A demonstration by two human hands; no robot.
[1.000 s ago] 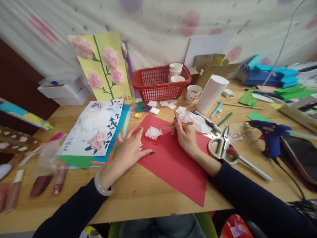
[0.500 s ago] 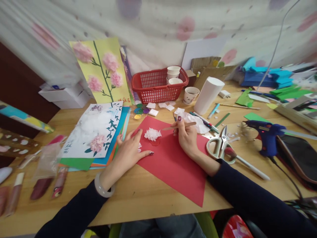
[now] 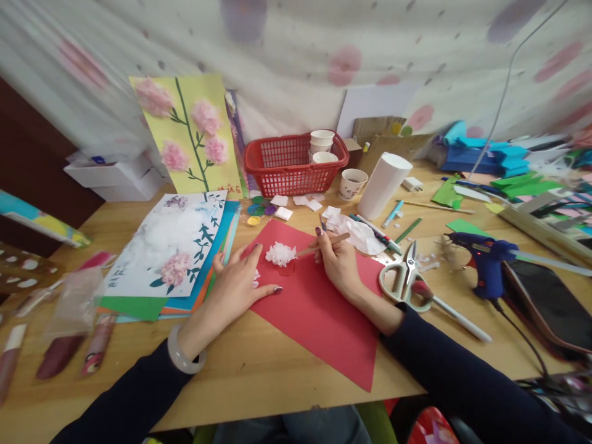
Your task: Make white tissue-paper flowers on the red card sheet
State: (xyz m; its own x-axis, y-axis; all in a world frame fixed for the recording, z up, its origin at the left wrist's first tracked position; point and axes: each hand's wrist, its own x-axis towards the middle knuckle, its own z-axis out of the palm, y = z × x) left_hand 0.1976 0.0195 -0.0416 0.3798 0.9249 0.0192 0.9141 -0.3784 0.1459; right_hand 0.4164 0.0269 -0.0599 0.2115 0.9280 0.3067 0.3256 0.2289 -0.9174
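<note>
White tufted cluster (image 3: 281, 253) lies near the far left corner of the red sheet (image 3: 319, 314), probably placed there to sit within reach of both hands. It looks ragged, rounded and many-petalled, with a darker, wet-looking patch (image 3: 285, 269) just below it. Left hand (image 3: 234, 274) spread over the sheet's left edge, presumably to steady it (pale petals (image 3: 256, 278) show beside its fingers). Right hand (image 3: 339, 262) pinches a thin wooden stick (image 3: 341, 238) pen-fashion, likely for fine control; tip at cluster's right side, contact unclear. Scissors (image 3: 410, 264) lie near that wrist.
</note>
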